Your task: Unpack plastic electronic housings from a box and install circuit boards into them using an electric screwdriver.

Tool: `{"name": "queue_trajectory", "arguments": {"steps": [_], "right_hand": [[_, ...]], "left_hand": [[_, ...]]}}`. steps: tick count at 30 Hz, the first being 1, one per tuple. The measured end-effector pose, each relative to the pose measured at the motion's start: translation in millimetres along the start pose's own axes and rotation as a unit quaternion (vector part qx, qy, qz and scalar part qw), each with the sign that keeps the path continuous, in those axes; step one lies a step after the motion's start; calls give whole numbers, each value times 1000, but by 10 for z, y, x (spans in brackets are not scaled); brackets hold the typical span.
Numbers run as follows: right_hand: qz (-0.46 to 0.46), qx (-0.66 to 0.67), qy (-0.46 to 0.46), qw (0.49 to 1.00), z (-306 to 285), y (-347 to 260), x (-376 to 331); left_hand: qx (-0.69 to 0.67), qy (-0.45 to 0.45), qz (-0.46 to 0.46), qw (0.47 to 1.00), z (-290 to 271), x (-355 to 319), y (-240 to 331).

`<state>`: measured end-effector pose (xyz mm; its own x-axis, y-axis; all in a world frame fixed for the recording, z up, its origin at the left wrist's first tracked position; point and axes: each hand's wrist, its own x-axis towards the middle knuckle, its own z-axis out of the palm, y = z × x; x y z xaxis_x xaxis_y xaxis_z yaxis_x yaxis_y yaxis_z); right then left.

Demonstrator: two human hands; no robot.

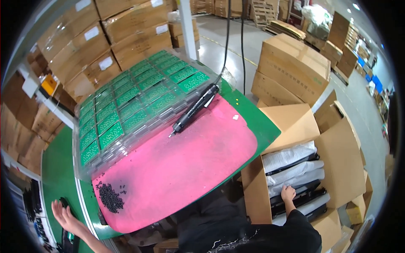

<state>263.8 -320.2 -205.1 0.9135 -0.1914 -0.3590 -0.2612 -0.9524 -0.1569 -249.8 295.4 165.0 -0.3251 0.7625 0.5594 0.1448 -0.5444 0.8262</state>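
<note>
My left hand is at the far left, fingers spread, beside a long black plastic part with a bit of green showing. Over on the right, my right hand reaches down into an open cardboard box. Its fingers curl at the edge of a black plastic part, one of several standing in a row, some wrapped in white foam sheet. How firmly the fingers grip is partly hidden.
A pink mat covers the green table, with a pile of small black screws on it. A corded black electric screwdriver leans by clear trays of green circuit boards. Closed cartons stand behind.
</note>
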Motion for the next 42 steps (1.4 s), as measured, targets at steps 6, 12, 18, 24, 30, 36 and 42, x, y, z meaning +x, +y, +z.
{"name": "queue_trajectory", "arguments": {"steps": [6, 12, 18, 24, 30, 36, 42], "right_hand": [[195, 38, 179, 964, 381, 1097, 653], [297, 533, -108, 785, 409, 2173, 748], [-113, 621, 73, 772, -1833, -345, -1002], [-303, 679, -6, 668, -3052, -1426, -2057], [-767, 57, 42, 637, -3284, -2339, -2667], [-849, -79, 152, 500, -2847, -3110, -2285], [-873, -13, 45, 486, -2614, -3872, -2382]], "left_hand": [[-46, -191, 64, 978, 890, -447, 269], [-74, -423, 166, 888, 1350, -1128, 747], [-304, -664, 53, 681, 1574, -2378, 969], [-322, -723, 155, 591, 1704, -3499, 1477], [-356, -536, -139, 753, 1419, -3143, 1248], [-370, -455, -433, 685, 1035, -1851, 677], [283, -514, -71, 807, 771, -1085, 824]]}}
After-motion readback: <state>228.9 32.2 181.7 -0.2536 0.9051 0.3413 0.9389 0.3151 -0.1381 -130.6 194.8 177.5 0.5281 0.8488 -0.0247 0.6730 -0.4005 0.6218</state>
